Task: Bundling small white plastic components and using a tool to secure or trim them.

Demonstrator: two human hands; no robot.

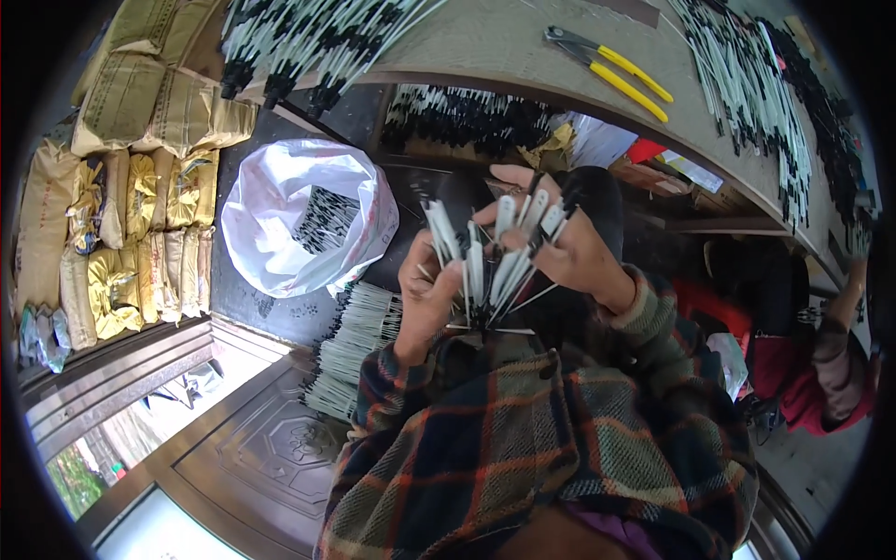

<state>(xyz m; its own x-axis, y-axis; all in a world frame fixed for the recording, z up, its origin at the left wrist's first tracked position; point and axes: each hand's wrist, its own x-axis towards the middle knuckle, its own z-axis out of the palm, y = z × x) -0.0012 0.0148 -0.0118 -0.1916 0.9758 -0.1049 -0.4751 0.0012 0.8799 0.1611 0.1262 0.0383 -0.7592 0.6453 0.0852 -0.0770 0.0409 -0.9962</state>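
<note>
In front of my body, my left hand (427, 303) is closed round several slender white strips that fan upward. My right hand (581, 254) is bent over the same fan, with more white strips (509, 266) and black ends between its fingers. Some strips have flat, rounded tips. Their lower ends come together above my lap, where thin sticks poke out sideways. My fingers hide part of the bunch, and what the strips belong to is unclear.
An open white bag (359, 247) holding a dark-and-white bundle stands to the left, beside stacked white bundles (350, 350). Yellow-handled cutters (621, 79) and black-and-white sticks (747, 103) lie on the bench. Brown packages (121, 103) line the far left. Another person (831, 373) works at right.
</note>
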